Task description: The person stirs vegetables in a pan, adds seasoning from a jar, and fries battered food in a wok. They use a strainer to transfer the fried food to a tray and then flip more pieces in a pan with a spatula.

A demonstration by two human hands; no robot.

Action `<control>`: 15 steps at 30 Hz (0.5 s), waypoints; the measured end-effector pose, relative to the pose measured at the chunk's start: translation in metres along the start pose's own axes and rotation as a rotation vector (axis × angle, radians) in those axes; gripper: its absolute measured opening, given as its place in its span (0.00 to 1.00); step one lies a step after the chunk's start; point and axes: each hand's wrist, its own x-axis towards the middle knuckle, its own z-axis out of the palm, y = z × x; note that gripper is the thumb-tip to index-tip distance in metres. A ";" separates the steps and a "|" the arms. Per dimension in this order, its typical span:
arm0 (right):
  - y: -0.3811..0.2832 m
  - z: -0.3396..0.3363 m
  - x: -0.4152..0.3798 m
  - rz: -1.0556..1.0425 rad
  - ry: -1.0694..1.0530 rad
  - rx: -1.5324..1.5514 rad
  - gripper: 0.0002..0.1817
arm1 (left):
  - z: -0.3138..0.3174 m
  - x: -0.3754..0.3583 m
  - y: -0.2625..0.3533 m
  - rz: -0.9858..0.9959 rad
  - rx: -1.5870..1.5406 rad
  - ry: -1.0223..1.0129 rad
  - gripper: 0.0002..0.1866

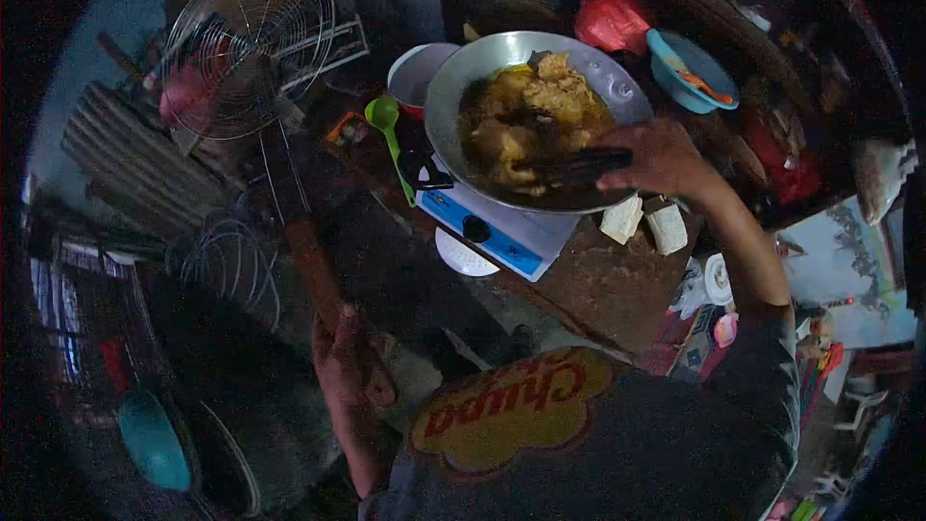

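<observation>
A wire skimmer (249, 48) with a long wooden handle rises at the upper left, its round mesh held up and away from the stove. My left hand (345, 357) is closed around the lower end of that handle. A wide metal wok (444, 116) sits on the tabletop stove (497, 232), with browned pieces of food (559, 92) in oil. My right hand (661, 162) is over the wok's right side, closed on a dark utensil (579, 166) that reaches in over the food. Its exact kind is lost in the dark.
Left of the wok lies a green ladle (388, 125), by a pale pot (410, 72). A light-blue basin (680, 87) and a red plastic bag (614, 19) are behind, to the right. Two pale blocks (666, 229) stand by the stove. Corrugated sheet (135, 145) leans at left.
</observation>
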 end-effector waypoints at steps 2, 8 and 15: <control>-0.006 0.002 -0.005 -0.019 0.054 -0.097 0.27 | -0.009 0.012 0.010 -0.021 0.081 -0.031 0.18; 0.009 -0.009 0.040 0.203 -0.016 0.172 0.28 | -0.036 0.046 0.023 0.039 0.164 -0.071 0.17; 0.084 0.049 0.092 0.302 -0.358 0.538 0.29 | -0.066 0.078 0.036 0.023 0.128 -0.199 0.18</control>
